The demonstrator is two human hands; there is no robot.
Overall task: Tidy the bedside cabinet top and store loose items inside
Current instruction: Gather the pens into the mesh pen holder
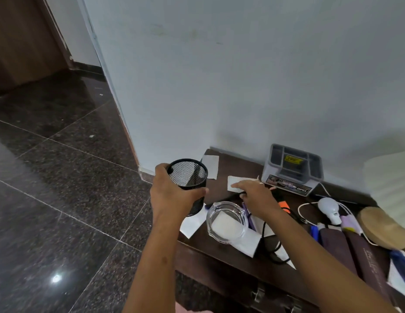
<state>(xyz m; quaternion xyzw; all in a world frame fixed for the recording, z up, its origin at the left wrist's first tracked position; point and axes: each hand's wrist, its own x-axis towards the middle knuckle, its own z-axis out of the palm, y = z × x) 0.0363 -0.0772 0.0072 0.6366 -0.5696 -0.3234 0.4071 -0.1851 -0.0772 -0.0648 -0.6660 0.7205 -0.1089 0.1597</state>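
Note:
My left hand (172, 195) grips a black mesh pen cup (188, 175), holding it upright above the left end of the dark wooden bedside cabinet (222, 256). My right hand (255, 195) reaches over the cabinet top, palm down, fingers on a dark thin item beside a white paper slip (233, 184); what it touches is mostly hidden. A glass ashtray (226, 222) sits on white papers just below my right hand. An orange marker (285, 205) and purple pens (249, 213) lie beside my wrist.
A grey plastic desk organiser (292, 170) stands against the wall. To the right lie a white bulb lamp with cord (330, 208), a face mask (349, 223), two dark long cases (355, 251) and a round cork disc (384, 227). A black cable (274, 247) loops near the front edge. Dark tiled floor (61, 199) on the left.

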